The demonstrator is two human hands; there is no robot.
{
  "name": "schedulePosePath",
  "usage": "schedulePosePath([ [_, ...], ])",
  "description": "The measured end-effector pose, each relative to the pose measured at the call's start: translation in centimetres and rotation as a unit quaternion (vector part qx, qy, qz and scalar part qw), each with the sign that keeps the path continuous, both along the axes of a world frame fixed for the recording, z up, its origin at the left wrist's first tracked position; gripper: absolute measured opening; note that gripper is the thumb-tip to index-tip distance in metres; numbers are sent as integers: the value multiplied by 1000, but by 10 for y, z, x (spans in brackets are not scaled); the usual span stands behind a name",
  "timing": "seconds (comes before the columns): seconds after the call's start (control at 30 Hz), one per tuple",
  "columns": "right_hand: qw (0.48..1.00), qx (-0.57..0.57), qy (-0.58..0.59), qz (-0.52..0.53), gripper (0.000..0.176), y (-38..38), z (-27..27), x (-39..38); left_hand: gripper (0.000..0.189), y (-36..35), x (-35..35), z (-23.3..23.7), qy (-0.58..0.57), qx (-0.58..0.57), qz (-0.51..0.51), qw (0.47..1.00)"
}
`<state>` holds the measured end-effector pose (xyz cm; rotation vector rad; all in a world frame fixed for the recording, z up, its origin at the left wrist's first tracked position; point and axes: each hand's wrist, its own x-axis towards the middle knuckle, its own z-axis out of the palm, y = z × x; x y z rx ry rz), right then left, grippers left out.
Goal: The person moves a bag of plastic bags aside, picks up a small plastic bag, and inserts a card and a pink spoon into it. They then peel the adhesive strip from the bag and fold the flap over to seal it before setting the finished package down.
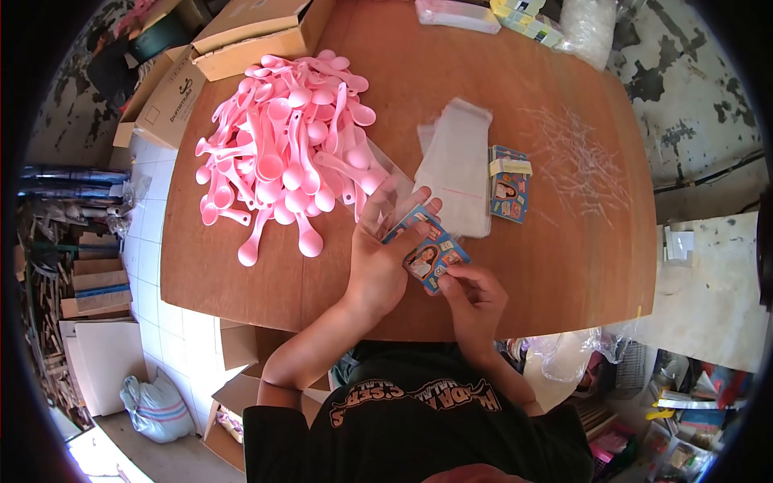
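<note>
Near the table's front edge, my left hand [381,259] is closed around a blue printed card [424,252], its thumb lying across the upper part. A clear plastic bag [391,190] sticks up from between the fingers of the same hand. With thumb and fingertips, my right hand [478,299] pinches the card's lower right corner. Just beyond my hands lies a fanned pile of clear flat bags [455,165]. To its right sits a stack of similar blue cards [509,193] with a pale band across it. A heap of pink spoons [282,141] lies to the left.
Thin clear plastic strips [580,165] are scattered on the right of the wooden table [564,282]. Cardboard boxes [254,36] stand at the back left. Along the far edge are a clear pack [457,14], yellow boxes [527,18] and a plastic-wrapped roll [588,32].
</note>
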<state>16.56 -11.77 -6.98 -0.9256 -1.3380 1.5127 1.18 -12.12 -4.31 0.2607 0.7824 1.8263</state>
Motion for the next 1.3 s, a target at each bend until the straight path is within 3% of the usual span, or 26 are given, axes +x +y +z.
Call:
schedulePosePath([
  [0.07,999,20,-42,13,24,1,1,-1,63,0,-4,1,-30,0,10,999],
  [0.13,981,-85,173,6,35,2,12,-9,63,-1,-6,3,-59,2,21,998],
  [0.27,986,-88,142,20,41,5,12,-8,61,-4,-3,0,-64,6,5,998],
  [0.37,992,-64,98,40,34,7,8,-9,57,-6,5,-1,-52,8,-17,998],
  [0.53,999,9,-16,-31,27,6,6,-15,48,-12,20,-8,-19,8,-42,999],
  [0.67,999,18,-1,-44,27,10,3,-20,42,-20,42,-17,-21,-12,-47,999],
  [0.87,996,-80,35,7,30,19,11,-9,45,-27,41,-11,-14,-26,-81,996],
  [1.03,987,-126,74,63,21,18,12,-2,44,-16,25,-4,-32,47,-5,998],
  [1.3,986,-152,16,60,16,17,5,3,43,-16,29,-8,-92,37,-3,995],
])
